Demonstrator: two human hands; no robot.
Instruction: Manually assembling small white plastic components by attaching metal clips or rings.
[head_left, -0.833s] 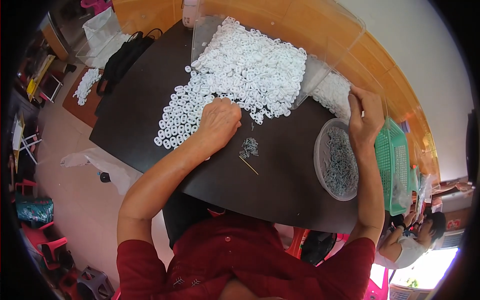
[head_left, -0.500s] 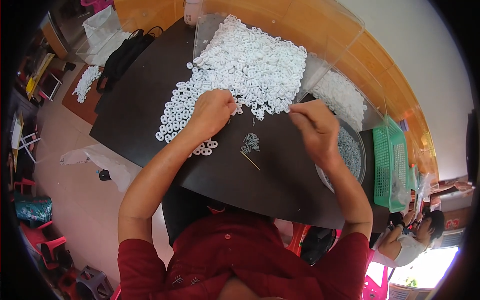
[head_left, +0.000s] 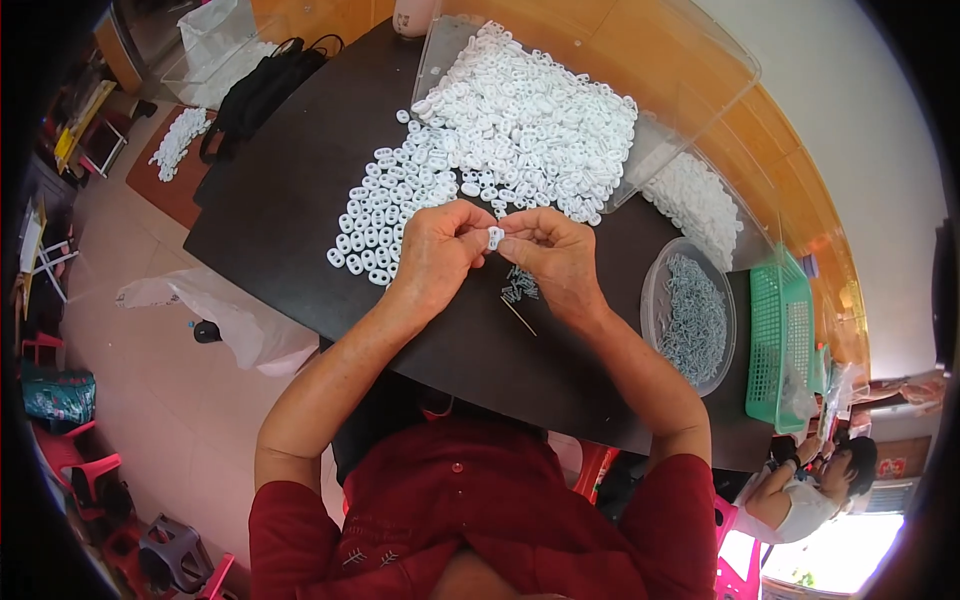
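Note:
My left hand and my right hand meet over the dark table. Between their pinched fingertips is a small white two-holed plastic piece; both hands touch it. Whether the right fingers also hold a screw is hidden. Just below my right hand lies a small heap of grey screws, partly covered by the hand, with a thin brass-coloured stick beside it. Left of my left hand, similar white pieces lie flat in a loose spread. Beyond both hands rises a large pile of white pieces.
A round clear tub of grey screws stands at the right, next to a green plastic basket. Clear bins border the table's far side. A black bag lies at far left. Another person sits at lower right.
My hands were apart; they have come together, the right moving left, onto a white piece. The view has shifted slightly.

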